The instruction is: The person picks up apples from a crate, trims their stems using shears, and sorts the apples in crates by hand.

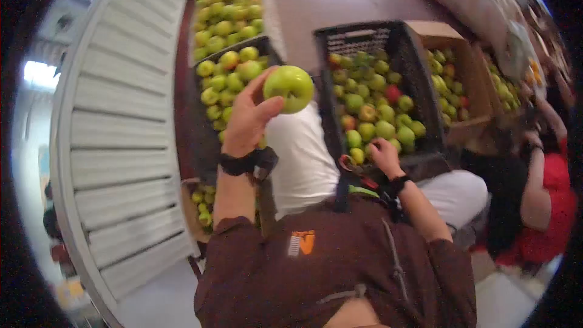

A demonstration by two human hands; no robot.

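Note:
My left hand [248, 115] holds up a shiny green apple [289, 89], thumb and fingers closed around its side. The apple's hollow faces me. Below and behind that hand stands a dark crate [267, 45] of green and slightly reddish apples. My right hand [385, 157] is at the near edge of a black plastic crate [425, 85] filled with mostly green apples and a few red ones. Its fingers are curled down among the apples; what they grip, if anything, is hidden.
Another container of green apples [228, 15] stands at the far left, and a small box of apples [203, 203] lower left. Cardboard boxes [473, 79] of apples line the right. A white slatted panel [121, 115] rises at left. A person in red [552, 206] sits at right.

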